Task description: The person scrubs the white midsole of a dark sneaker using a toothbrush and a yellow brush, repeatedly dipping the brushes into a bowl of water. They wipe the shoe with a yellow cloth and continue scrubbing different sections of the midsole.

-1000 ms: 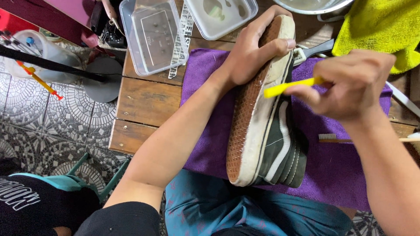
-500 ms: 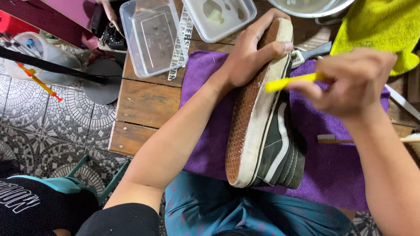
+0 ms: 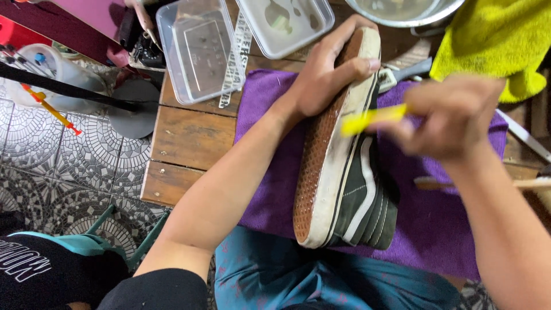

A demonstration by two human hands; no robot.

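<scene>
— Head view: what is the left hand (image 3: 324, 77) doing?

— It is closed over the toe end of a dark sneaker (image 3: 344, 172), fingers curled across the brown sole and the thumb on the far side. The sneaker lies on its side on a purple towel (image 3: 436, 229) spread over the wooden counter (image 3: 183, 138), sole facing left and its heel at the near edge, just above the person's lap.

— And the right hand (image 3: 450, 117)?

— Blurred, but its fingers are pinched around a yellow brush handle (image 3: 373, 117). The handle's tip meets the white sidewall of the sneaker just below the left hand's fingertips.

— What lies around them?

— Two clear plastic containers (image 3: 201, 49) sit at the far side of the counter, beyond the towel, with a metal bowl (image 3: 402, 11) to their right. A yellow cloth (image 3: 493, 46) is bunched at the far right corner. A wooden-handled brush (image 3: 476, 183) rests on the towel under the right forearm. Left of the counter is a patterned tile floor (image 3: 57, 166).
</scene>
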